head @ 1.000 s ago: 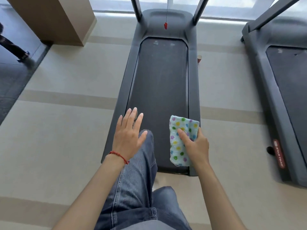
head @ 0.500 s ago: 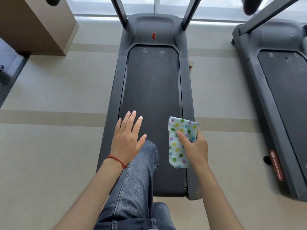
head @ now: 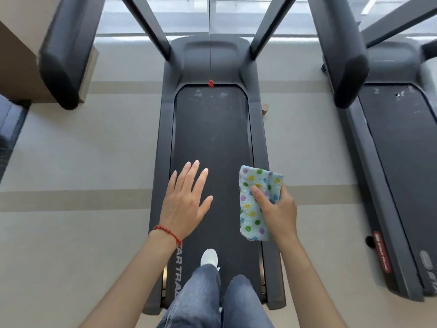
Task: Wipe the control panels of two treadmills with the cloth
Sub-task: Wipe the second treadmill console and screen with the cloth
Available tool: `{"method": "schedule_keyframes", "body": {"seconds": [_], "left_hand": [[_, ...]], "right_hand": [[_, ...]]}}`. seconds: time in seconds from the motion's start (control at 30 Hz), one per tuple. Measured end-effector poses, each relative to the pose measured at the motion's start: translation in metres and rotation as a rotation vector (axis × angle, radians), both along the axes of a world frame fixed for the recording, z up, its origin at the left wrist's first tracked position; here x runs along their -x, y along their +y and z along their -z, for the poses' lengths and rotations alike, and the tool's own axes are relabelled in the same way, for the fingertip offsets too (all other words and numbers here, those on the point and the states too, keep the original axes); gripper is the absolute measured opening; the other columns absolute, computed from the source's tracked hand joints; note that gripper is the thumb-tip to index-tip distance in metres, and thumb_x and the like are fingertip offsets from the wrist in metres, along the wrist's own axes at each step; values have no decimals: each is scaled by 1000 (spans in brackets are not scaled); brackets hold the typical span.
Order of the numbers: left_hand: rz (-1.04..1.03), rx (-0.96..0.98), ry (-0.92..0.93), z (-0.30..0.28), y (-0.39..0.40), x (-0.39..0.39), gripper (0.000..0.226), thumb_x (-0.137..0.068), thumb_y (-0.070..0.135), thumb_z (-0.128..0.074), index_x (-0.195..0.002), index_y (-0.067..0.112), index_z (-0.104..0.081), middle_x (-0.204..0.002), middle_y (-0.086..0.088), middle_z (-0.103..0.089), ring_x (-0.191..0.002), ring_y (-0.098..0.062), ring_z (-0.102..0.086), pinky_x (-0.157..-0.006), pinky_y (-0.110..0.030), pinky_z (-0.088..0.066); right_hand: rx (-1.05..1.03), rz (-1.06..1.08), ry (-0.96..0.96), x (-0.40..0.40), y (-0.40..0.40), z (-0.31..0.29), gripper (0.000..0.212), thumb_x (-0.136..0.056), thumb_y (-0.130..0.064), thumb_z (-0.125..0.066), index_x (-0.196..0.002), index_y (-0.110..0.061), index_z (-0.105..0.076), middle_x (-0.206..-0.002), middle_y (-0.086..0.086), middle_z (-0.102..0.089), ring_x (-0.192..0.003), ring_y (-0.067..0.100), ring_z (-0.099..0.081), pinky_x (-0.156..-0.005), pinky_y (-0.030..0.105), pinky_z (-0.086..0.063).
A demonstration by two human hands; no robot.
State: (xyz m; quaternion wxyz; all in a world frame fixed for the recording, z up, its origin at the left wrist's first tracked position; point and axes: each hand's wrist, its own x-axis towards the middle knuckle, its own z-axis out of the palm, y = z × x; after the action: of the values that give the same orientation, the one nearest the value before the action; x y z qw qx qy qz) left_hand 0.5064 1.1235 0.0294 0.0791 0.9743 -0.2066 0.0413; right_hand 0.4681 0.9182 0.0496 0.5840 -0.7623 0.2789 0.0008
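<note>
Since the frame half a second earlier, the person had stepped onto the near treadmill (head: 210, 143): a white shoe (head: 209, 256) now rested on the belt, and both padded handrails, left (head: 63, 53) and right (head: 343, 50), had come into view at the top corners. Right hand (head: 277, 209) held the folded polka-dot cloth (head: 256, 202) over the belt's right edge, thumb pressed on top and the other fingers wrapped round its far side, clamped on it. Left hand (head: 185, 202) was empty, palm down above the belt, fingers (head: 191, 174) straight and slightly spread; a red string bracelet (head: 168, 233) sat on that wrist. Red safety clip (head: 210, 83) hung on its cord at the front of the belt. Second treadmill (head: 399, 162) stood to the right, apart from the first. Small paper cup (head: 265, 109) stood on the floor (head: 71, 162) just beside the near treadmill's right rail; its contents could not be made out. Neither control panel was in view.
</note>
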Motion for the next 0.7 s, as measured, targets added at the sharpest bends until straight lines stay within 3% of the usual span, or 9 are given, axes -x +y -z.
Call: {"method": "schedule_keyframes", "body": {"seconds": [0.27,0.47,0.7], "left_hand": [[-15,50,-20,-31,-30,-74,55,-90,41,-34,-135,11,-37,-140,-17,-44,-131,-32,-36,-106,-50,-29],[-46,77,-62,-46,-61,-148,55,-90,39,-37,-134,7,-42,-139,-18,-44,-131,-32,-36,-104,-51,-33],[-93,106,-118,-69,-84,-230,55,-90,39,-37,-134,7,-42,-140,-18,-43,-132,-31,-33,-104,-50,-32]], "right_hand": [[24,13,-38,-74,-28,-37,30,-79,-36,-68,-102,-22,-54,-90,-9,-63,-79,4,-63,-61,18,-51],[50,-37,-74,-147,-59,-51,27,-80,-34,-69,-100,-20,-56,-87,-11,-62,-76,0,-62,-55,9,-47],[32,-92,-124,-241,-84,-74,26,-80,-33,-70,-99,-19,-58,-87,-10,-64,-75,0,-63,-55,9,-48]]}}
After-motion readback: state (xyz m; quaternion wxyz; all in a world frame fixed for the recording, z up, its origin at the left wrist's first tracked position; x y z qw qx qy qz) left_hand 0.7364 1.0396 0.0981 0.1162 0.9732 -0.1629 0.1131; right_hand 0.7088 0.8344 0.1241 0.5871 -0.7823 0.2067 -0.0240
